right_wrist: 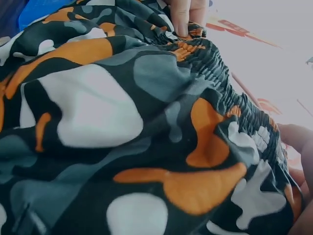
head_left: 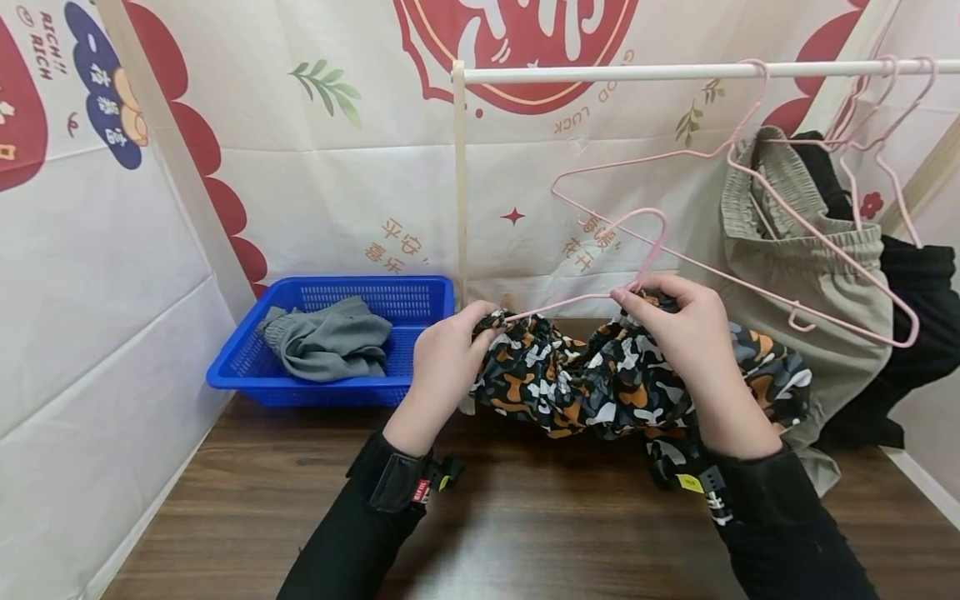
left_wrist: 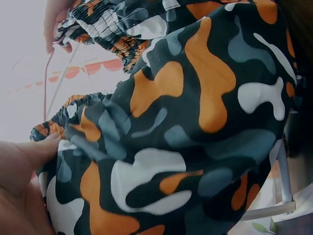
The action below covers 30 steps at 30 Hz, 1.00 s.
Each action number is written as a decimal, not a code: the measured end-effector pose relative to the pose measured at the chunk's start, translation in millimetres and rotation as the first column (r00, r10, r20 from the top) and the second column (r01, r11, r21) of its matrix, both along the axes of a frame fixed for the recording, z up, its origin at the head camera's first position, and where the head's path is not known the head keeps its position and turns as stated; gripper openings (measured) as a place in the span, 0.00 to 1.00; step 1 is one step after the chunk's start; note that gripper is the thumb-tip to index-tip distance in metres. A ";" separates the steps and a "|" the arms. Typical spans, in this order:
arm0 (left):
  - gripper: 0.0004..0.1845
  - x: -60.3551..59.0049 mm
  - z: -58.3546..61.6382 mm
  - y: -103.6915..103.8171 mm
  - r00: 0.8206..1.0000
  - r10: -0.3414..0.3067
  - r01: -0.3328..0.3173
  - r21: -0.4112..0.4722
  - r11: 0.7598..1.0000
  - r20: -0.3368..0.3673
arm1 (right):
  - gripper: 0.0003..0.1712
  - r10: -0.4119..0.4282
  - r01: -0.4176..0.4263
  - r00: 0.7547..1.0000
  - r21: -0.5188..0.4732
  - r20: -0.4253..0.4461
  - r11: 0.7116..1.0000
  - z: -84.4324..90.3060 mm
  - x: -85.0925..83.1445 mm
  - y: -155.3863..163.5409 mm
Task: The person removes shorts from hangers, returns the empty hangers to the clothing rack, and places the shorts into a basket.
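Camouflage pants [head_left: 592,392] in black, orange, white and grey, with a gathered elastic waistband [right_wrist: 217,68], hang bunched between both hands. My left hand [head_left: 446,354] pinches the left end of the waistband between thumb and fingers. On the other side, my right hand [head_left: 693,329] pinches the waistband together with a pink hanger [head_left: 663,229] just below its hook. The hanger's left arm slopes down to the cloth at my left fingertips, and its tip is hidden there. The right part of the hanger is covered by my right hand and the pants.
A blue basket [head_left: 247,367] with a grey garment [head_left: 330,337] in it stands at the left on the wooden table [head_left: 300,500]. From the white rail [head_left: 600,73] hang a bare pink hanger [head_left: 637,160], beige pants [head_left: 806,258] and black pants [head_left: 918,287] at the right.
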State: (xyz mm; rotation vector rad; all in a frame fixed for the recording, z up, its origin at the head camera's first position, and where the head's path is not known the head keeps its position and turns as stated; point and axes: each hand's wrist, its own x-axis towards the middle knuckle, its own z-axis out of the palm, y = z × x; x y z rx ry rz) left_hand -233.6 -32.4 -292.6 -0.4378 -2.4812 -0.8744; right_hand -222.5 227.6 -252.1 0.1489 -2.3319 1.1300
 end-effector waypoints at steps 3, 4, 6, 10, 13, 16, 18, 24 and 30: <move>0.10 2.9 -1.2 -0.6 0.998 -0.042 0.044 -0.026 0.999 0.049 | 0.25 -0.019 0.018 0.999 0.038 0.034 0.999 -0.3 1.5 -2.1; 0.10 3.6 -1.6 -0.6 0.996 -0.056 0.058 -0.032 0.998 0.065 | 0.25 -0.022 0.020 0.999 0.047 0.042 0.999 -0.5 1.8 -2.8; 0.12 4.5 -2.0 -0.6 0.993 -0.083 0.087 -0.034 0.996 0.089 | 0.26 -0.018 0.016 0.998 0.050 0.052 0.999 -0.4 2.0 -3.7; 0.16 4.0 -2.9 -0.6 0.986 -0.137 0.143 -0.061 0.988 0.095 | 0.25 -0.004 0.002 0.999 0.038 0.050 0.999 -0.6 2.1 -4.8; 0.19 3.6 -3.9 -0.9 0.978 -0.194 0.200 -0.081 0.976 0.079 | 0.24 0.006 -0.009 0.999 0.049 0.047 0.999 -1.0 3.2 -5.6; 0.21 4.5 -5.4 -1.0 0.967 -0.245 0.251 -0.086 0.964 0.069 | 0.23 0.005 -0.008 0.999 0.065 0.050 0.998 -1.0 4.9 -7.5; 0.20 5.4 -6.0 -0.8 0.963 -0.260 0.265 -0.075 0.961 0.070 | 0.23 0.008 -0.012 0.999 0.074 0.053 0.997 -0.6 6.1 -8.9; 0.13 5.4 -6.7 -1.0 0.975 -0.208 0.213 -0.058 0.975 0.085 | 0.19 0.027 -0.029 0.999 0.080 0.031 0.996 -1.0 8.4 -10.4; 0.06 3.7 -8.3 -7.6 0.983 -0.162 0.164 -0.019 0.986 0.087 | 0.18 0.030 -0.030 0.999 0.032 -0.010 0.999 -4.2 7.5 -8.7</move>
